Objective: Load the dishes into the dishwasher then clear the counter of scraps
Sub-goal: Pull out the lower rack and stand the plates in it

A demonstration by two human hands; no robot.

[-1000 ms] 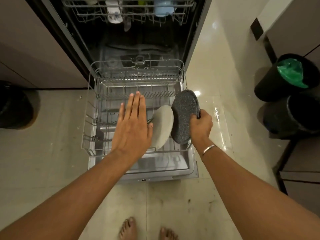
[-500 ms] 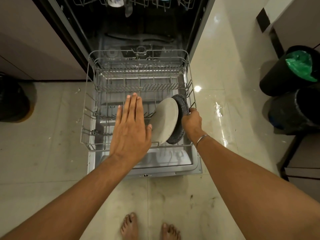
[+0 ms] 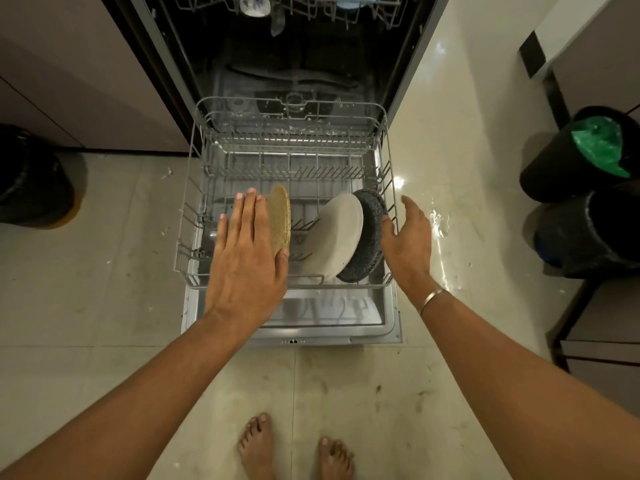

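The lower dishwasher rack [image 3: 194, 188] is pulled out over the open door. A dark speckled plate [image 3: 371, 244] stands on edge at the rack's right side, with a pale grey plate [image 3: 336, 235] leaning in front of it. My right hand [image 3: 408, 240] hovers just right of the dark plate, fingers loose and apart from it. A tan speckled plate [image 3: 280, 216] stands on edge further left. My left hand [image 3: 247, 261] lies flat against its left face with straight fingers.
The upper rack [image 3: 291, 5] holds cups at the top of the view. Two black bins [image 3: 588, 230], one with a green liner, stand at the right. Another dark bin [image 3: 31, 181] sits at the left. My bare feet [image 3: 294, 452] stand on the tiled floor.
My right hand set the dark plate into the rack behind the grey plate and let go. My left hand shifted left, uncovering a tan plate.
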